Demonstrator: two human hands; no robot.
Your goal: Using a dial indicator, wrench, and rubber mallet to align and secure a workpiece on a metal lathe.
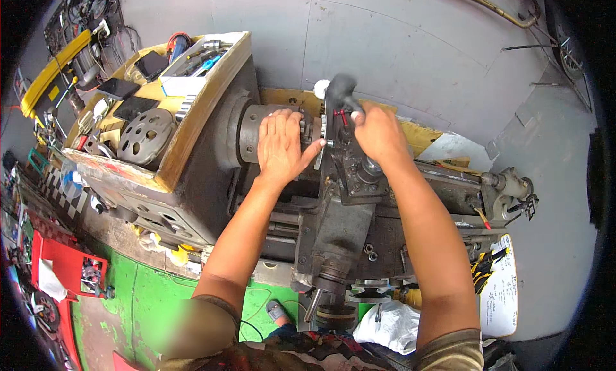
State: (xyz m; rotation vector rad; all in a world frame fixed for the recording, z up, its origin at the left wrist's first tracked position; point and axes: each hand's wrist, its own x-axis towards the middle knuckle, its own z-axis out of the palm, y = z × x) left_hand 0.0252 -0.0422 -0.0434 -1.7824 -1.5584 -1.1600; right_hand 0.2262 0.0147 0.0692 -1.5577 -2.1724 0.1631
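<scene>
My left hand [280, 146] lies over the lathe chuck [249, 133], its fingers bent round the top. The thumb stretches to the toothed metal disc [320, 154] at the chuck's front. In my right hand [380, 135] is the handle of a hammer-like tool with a dark head [341, 86], smeared by motion, beside the disc. Below that hand stands the tool post [360, 186] on the cross slide [342, 226]. A small red T-shaped piece [341, 117] shows between the dark head and the tool post. My right hand hides part of the tool post.
A tray [215, 92] on the lathe headstock holds tools, phones and a slotted round plate [146, 137]. The tailstock [507, 183] sits at the right end of the bed. Loose nuts [370, 251] lie on the carriage. A white plastic bag [389, 326] is near my body.
</scene>
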